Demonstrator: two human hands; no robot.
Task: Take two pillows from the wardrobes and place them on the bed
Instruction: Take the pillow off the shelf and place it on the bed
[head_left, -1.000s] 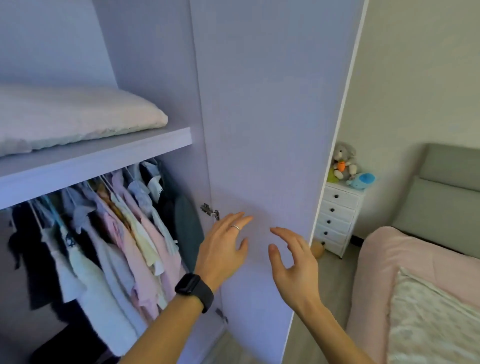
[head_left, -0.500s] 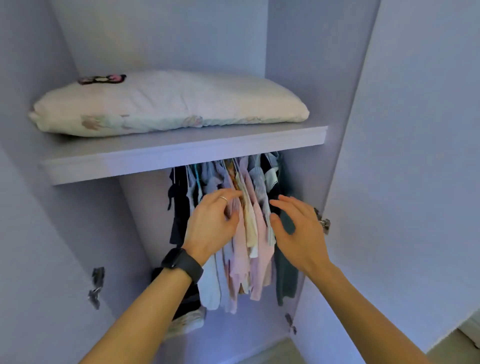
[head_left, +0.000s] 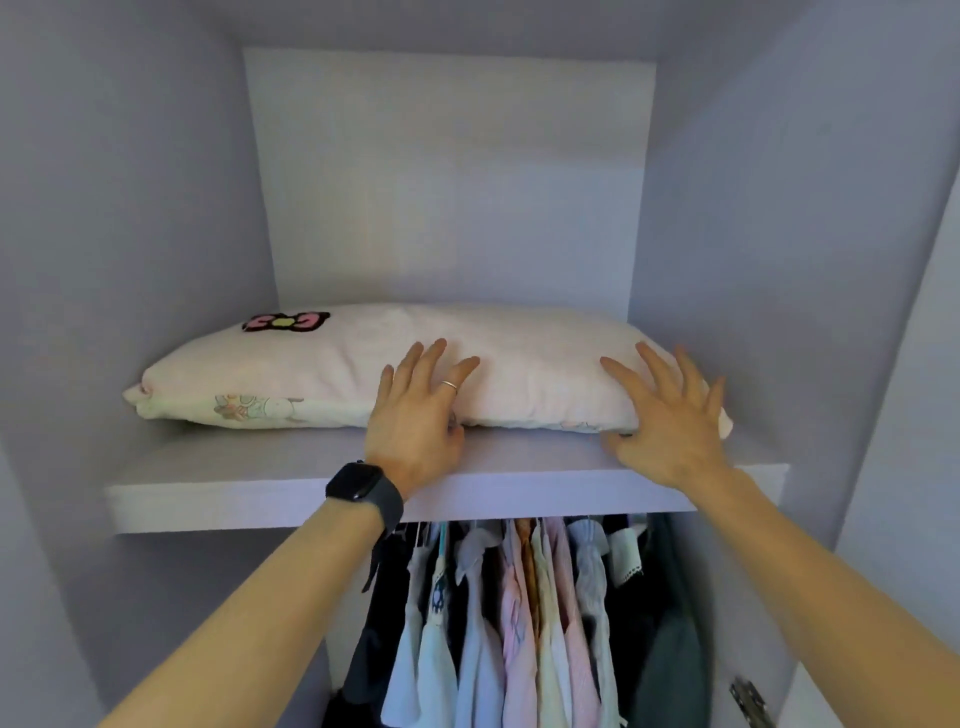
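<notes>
Pale pink and cream, the pillow (head_left: 415, 369) lies lengthwise on the wardrobe shelf (head_left: 249, 483), its front seam just back from the shelf's edge and a bow motif (head_left: 285, 321) stitched near its left end. Half a second ago both hands hovered lower, in front of the hanging clothes (head_left: 519, 613); now they have risen to the shelf and landed on the pillow. The left hand (head_left: 415, 415), with a dark watch (head_left: 363, 486) on its wrist, rests with spread fingers across the pillow's middle, and its thumb seems to be tucking under the front seam, though the angle makes that hard to confirm. The right hand (head_left: 670, 421) is splayed over the pillow's right end, fingers wide and flat on the fabric. The two hands sit well apart from each other, and neither has closed into a grip yet; they are laid on, not clamped. That shift means the reach is finished and the grasp is starting, so the task is still early: this pillow has not left the wardrobe, and the bed is out of view. Soft filling will likely sag between the hands when lifted, so curling the fingers under the near edge and sliding it forward off the shelf looks the sensible next move.
</notes>
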